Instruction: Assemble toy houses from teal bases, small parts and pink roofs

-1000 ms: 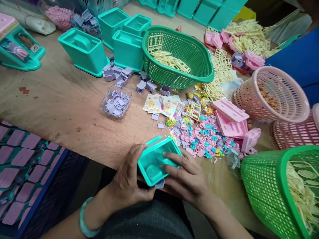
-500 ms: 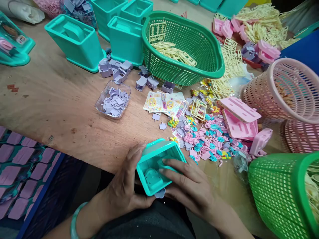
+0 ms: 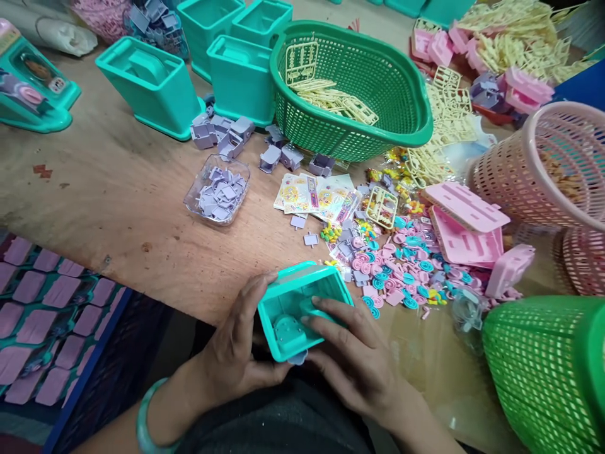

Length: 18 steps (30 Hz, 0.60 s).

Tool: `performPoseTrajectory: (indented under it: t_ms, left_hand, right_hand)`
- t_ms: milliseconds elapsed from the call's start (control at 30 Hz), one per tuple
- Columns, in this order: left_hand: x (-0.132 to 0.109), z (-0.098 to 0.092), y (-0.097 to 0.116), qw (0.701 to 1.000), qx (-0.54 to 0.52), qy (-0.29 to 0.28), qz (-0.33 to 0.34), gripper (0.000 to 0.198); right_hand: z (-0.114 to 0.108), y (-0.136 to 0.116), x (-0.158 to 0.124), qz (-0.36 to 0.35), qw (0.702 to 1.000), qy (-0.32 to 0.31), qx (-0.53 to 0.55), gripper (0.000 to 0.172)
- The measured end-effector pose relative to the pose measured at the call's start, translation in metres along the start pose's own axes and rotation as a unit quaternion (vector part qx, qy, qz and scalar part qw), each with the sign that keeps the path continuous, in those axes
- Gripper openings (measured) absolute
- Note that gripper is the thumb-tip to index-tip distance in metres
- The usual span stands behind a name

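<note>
A teal plastic housing (image 3: 302, 299), box-shaped and open on one face, is held between both hands just over the near edge of the wooden table (image 3: 118, 195), above the lap. The left hand (image 3: 236, 356) is wrapped round its left wall, with the thumb laid up along the rim and the fingers hidden behind. A pale green bangle (image 3: 144, 424) is worn on that wrist. The right hand (image 3: 354, 362) is closed on the opposite side, its fingertips (image 3: 312, 304) hooked over the rim into the cavity. A small lilac plastic tab (image 3: 297, 359) is seen poking out under the housing's lower edge, between the two palms. Whether it is seated or merely pinched cannot be told.

Just beyond the right hand a scatter of pink and teal plastic swirl pieces (image 3: 401, 268) is spread. Ahead of the left hand, well apart, a clear plastic tray of lilac tabs (image 3: 218, 192) is set.

The lilac tab could be dropped into the lap if either grip were loosened, since only the palms are under it. The swirl pieces, lying so near the table edge, could be swept off by the right wrist.
</note>
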<state>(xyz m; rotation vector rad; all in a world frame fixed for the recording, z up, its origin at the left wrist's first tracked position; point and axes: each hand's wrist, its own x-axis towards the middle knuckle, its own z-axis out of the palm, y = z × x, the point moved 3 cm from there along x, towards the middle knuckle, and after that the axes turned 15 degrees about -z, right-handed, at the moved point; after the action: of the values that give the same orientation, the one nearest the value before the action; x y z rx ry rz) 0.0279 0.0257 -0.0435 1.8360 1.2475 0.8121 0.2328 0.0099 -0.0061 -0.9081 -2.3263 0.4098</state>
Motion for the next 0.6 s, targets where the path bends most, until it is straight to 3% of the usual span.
performPoseTrajectory:
  t_ms: [133, 267, 433, 600]
  left_hand:
    - [0.015, -0.009, -0.003, 0.977, -0.139, -0.03, -0.158, 0.106]
    - [0.033, -0.018, 0.008, 0.89, -0.34, -0.066, -0.297, 0.077]
    - [0.034, -0.024, 0.018, 0.86, -0.365, -0.019, -0.356, 0.089]
    - [0.033, -0.022, 0.012, 0.872, -0.342, -0.001, -0.351, 0.092]
  right_hand:
    - [-0.007, 0.002, 0.024, 0.057, 0.997, 0.036, 0.035, 0.055]
    - [-0.009, 0.01, 0.048, 0.11, 0.99, 0.053, 0.076, 0.068]
    - [0.002, 0.017, 0.057, 0.138, 0.979, 0.071, 0.132, 0.066]
    - [0.014, 0.01, 0.057, 0.161, 0.971, 0.106, 0.14, 0.07]
